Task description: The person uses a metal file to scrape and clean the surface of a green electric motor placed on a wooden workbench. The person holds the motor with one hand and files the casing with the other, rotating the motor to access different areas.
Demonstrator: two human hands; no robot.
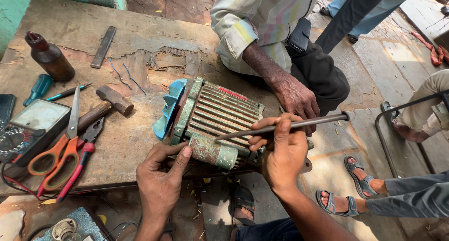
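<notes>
Right hand (282, 157) is curled around a long thin dark metal rod (285, 126), gripping it near the middle, with the tip resting on the ribbed side of a grimy green finned electric motor (213, 121). Left hand (161, 180) is loosely open, holding nothing, index finger stretched up so it touches the motor's lower rounded housing. The motor lies on its side at the edge of a worn, scarred wooden workbench (140, 49), pale blue plastic fan (168, 107) facing left.

A second person's hand (294, 97), in a striped sleeve, rests against the far end of the motor.

Further left on the bench: orange-handled scissors (63, 145), red-handled pliers (82, 159), a wooden-handled hammer (105, 105), a multimeter (30, 126) and a brown bottle (50, 57).
</notes>
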